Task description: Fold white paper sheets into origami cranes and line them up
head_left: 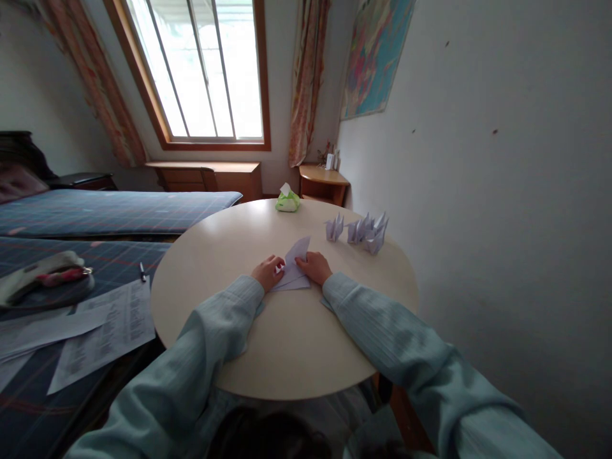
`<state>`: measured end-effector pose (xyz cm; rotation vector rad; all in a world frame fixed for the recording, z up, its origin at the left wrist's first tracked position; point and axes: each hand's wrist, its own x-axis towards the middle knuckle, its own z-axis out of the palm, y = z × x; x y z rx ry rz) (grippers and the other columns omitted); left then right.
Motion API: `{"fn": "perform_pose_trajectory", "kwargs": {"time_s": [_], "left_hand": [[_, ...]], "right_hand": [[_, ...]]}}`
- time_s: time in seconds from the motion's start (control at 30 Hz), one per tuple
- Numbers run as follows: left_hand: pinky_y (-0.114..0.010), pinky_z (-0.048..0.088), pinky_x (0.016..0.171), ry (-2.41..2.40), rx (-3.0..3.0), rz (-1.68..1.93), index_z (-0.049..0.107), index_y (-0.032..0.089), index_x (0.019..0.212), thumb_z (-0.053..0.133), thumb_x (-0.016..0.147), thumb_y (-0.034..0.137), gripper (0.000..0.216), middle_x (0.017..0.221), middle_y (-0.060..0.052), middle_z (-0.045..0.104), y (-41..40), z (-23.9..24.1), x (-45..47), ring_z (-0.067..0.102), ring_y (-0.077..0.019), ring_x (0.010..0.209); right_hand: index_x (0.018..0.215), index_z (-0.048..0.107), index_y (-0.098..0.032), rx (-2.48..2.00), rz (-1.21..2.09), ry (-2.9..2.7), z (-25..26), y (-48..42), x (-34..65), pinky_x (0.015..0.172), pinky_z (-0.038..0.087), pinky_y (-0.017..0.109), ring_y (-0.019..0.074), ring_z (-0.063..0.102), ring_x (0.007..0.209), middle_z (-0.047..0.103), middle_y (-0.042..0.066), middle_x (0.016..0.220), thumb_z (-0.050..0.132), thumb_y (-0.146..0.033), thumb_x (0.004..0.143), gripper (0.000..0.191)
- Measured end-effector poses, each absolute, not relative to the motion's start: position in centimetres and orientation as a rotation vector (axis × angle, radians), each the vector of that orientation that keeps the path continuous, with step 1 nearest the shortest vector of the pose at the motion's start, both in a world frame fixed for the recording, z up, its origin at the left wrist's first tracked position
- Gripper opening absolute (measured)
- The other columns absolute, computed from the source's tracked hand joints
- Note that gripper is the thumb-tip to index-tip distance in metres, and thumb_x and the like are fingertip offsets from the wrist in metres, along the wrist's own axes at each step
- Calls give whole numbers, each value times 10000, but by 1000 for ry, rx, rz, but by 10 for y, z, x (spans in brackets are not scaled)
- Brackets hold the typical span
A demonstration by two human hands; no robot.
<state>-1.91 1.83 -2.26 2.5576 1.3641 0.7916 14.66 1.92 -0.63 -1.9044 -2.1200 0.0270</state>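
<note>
A white sheet of paper [295, 262], partly folded into a pointed shape, lies on the round beige table [287, 331]. My left hand [268, 271] rests on the sheet's left edge with its fingers curled and pinching the paper. My right hand [313, 266] presses on the sheet's right side, fingers bent down onto it. Both arms wear pale blue-green sleeves. Several finished folded paper figures [366, 231] stand at the table's far right.
A green tissue pack [287, 201] sits at the table's far edge. Left of the table a bed holds printed papers [102, 328], a pen [142, 273] and a pouch [52, 268]. A wall runs close along the right. A window and low wooden furniture stand beyond.
</note>
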Motion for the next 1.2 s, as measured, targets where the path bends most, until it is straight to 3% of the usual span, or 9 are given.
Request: {"fn": "perform_pose_trajectory", "kwargs": {"time_s": [0.23,0.37,0.67,1.0,1.2], "left_hand": [[-254,410,747,1251,2660,779,569,218,916,477,710,288,236,830,-34,534,15,-26,-16,501,-125,746],[-269,406,754,1309,2656,767,580,229,909,478,711,316,239,830,-38,531,15,-25,-16,494,-141,771],[-303,403,775,1468,2621,671,589,237,924,429,740,373,279,881,-51,508,13,-22,-15,479,-174,836],[-286,400,781,1514,2608,602,587,246,963,343,793,268,298,894,-48,509,17,-22,-16,486,-165,852],[-298,399,781,1486,2610,612,584,228,978,367,766,211,304,887,-54,512,19,-23,-18,485,-173,847]], "right_hand": [[908,568,-128,-1923,96,-2074,-8,27,155,659,363,239,193,552,854,602,128,929,364,-449,777,402],[950,527,-135,-1912,121,-2023,-9,27,154,655,364,231,187,552,845,600,106,925,405,-369,757,327],[957,368,-153,-1631,206,-1687,-13,32,155,629,391,228,119,555,674,577,41,839,469,-253,702,292],[823,574,-166,-1461,211,-2091,-13,26,151,778,358,218,122,510,857,574,40,880,502,-178,694,149],[766,639,-155,-1418,217,-2132,-16,30,151,792,350,235,139,505,839,579,59,858,539,-361,691,241]]}}
